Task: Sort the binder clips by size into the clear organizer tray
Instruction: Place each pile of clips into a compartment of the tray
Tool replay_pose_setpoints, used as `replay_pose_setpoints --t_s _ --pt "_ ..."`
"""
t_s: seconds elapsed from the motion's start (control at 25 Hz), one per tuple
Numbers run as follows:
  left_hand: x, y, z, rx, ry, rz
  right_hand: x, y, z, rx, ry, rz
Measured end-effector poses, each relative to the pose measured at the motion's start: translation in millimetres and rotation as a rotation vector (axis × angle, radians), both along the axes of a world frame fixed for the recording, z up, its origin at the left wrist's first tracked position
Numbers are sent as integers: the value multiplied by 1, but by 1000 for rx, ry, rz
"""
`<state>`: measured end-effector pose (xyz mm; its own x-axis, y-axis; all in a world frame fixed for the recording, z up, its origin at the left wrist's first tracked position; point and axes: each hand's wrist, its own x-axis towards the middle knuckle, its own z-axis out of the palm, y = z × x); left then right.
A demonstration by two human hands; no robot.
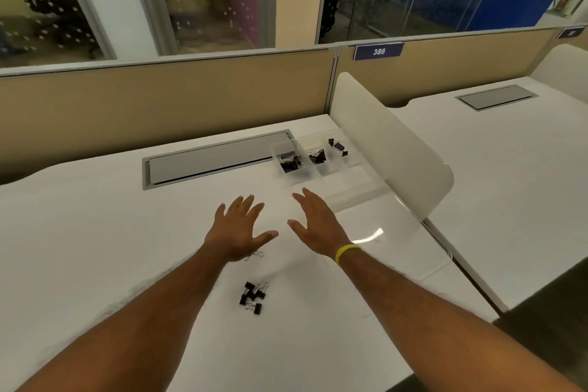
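1. Both hands are over the middle of the desk (pixel 95 232), palms down, holding nothing.
2. The left hand (pixel 237 232) has its fingers spread wide; wire clip handles peek out from under its wrist.
3. The right hand (pixel 318 226) is open too, fingers straight, with a yellow band (pixel 345 251) on its wrist.
4. The tray (pixel 318 165) sits toward the far right corner, beside the divider (pixel 397 149); clips lie in three of its compartments.
5. A cluster of black clips (pixel 253 294) lies loose between the forearms, nearer the front edge.
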<state>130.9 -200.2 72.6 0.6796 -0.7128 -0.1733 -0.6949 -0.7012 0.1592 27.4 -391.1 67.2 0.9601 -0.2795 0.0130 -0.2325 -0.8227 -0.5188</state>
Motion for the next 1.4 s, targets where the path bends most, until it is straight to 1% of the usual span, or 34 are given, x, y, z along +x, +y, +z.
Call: replay_pose_setpoints --t_s 0.12,0.28,0.52,0.68,0.96,1.16,1.24,1.4 --pt "-9 41 -16 -2 -25 25 -10 25 -14 -69 -4 43" --pt "-23 87 -38 15 -9 50 -21 51 -29 -98 29 74" --pt "-35 129 -59 62 57 120 -26 76 -47 -62 125 117" --pt "-30 137 -59 31 80 147 -8 88 -46 -14 176 150" --pt "-20 141 -60 -40 125 184 32 97 -54 -35 330 276" --pt "-13 134 -59 -102 122 194 48 94 -60 -83 344 367" --pt "-12 130 -59 -136 123 198 48 91 -63 -115 323 372" --pt "-16 122 -60 -204 143 217 48 85 -70 -113 249 344"
